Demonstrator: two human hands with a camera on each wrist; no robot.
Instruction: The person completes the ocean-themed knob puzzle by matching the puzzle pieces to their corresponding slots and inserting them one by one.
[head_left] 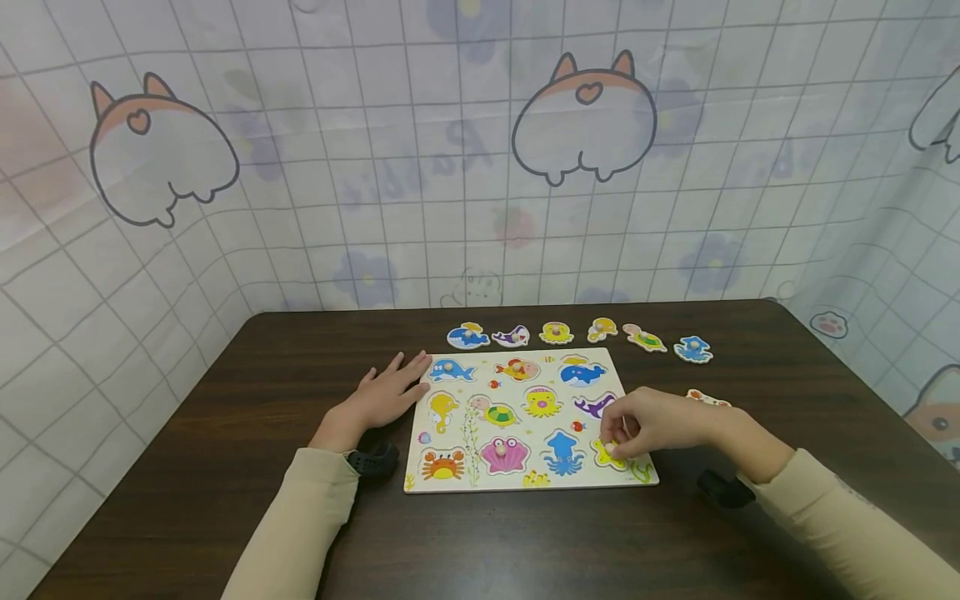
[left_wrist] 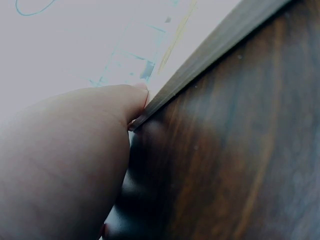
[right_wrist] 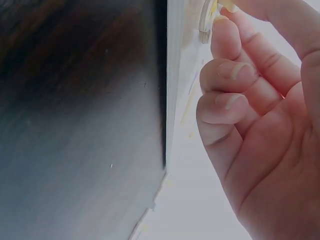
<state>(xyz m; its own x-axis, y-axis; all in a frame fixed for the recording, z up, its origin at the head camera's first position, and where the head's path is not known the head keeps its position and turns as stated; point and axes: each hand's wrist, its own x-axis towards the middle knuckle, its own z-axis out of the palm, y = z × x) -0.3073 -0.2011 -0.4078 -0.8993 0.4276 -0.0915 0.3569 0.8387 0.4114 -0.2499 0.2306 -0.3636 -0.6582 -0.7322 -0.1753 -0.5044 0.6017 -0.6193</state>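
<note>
A pale wooden peg puzzle board (head_left: 528,427) with sea animal pictures lies on the table. My right hand (head_left: 648,423) pinches a yellow starfish piece (head_left: 602,457) by its knob at the board's lower right corner. In the right wrist view, the starfish piece's edge (right_wrist: 205,21) shows beyond the fingertips, raised at the board's surface; whether it is fully in its recess I cannot tell. My left hand (head_left: 384,393) rests at the board's upper left edge, fingers spread. Its thumb side (left_wrist: 107,107) touches that edge in the left wrist view. Knobbed dolphin (head_left: 450,370), fish (head_left: 517,370) and clam (head_left: 504,455) pieces sit in the board.
Behind the board lie whale (head_left: 467,337), purple whale (head_left: 511,336), octopus (head_left: 556,333), seahorse (head_left: 602,330), turtle (head_left: 645,338) and squid (head_left: 693,350) pieces. A red crab-like piece (head_left: 705,398) is partly hidden behind the right hand. A patterned curtain (head_left: 450,208) surrounds the dark table (head_left: 225,433).
</note>
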